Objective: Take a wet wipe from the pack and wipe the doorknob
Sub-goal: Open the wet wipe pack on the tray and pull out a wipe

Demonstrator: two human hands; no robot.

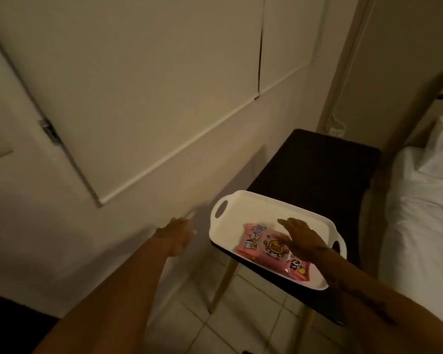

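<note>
A pink wet wipe pack (265, 247) with cartoon prints lies in a white handled tray (243, 208) on a dark seat. My right hand (301, 238) lies flat over the pack's right half with the fingers stretched out, not curled around it. My left hand (175, 236) hovers left of the tray, near the wall. It is blurred, and a thin pale streak shows at its fingertips, so I cannot tell whether it holds anything. No doorknob is in view.
The dark seat (317, 169) stands on pale legs over a tiled floor (202, 315). A cream door or panel with a metal hinge (49, 131) fills the left. A bed with white sheets (420, 213) is on the right.
</note>
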